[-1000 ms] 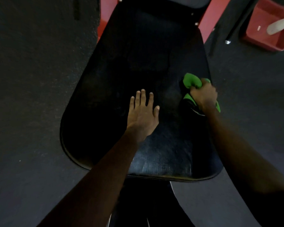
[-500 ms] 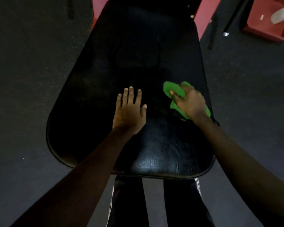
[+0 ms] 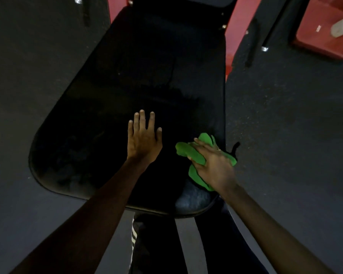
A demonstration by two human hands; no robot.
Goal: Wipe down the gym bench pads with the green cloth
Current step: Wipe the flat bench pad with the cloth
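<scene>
Your left hand point(image 3: 143, 141) lies flat on the pad point(image 3: 147, 66), fingers spread, holding nothing. Your right hand point(image 3: 214, 165) presses the bunched cloth point(image 3: 196, 175) against the pad's near right edge, fingers over it, thumb hooked round a fold.

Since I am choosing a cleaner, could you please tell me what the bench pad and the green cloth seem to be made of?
Bench pad: probably black vinyl or faux leather, smooth with a slight sheen; a fine grain catches light at its near right corner. Green cloth: soft matte fabric, perhaps microfibre; it bunches into loose folds where the right hand grips it.
</scene>
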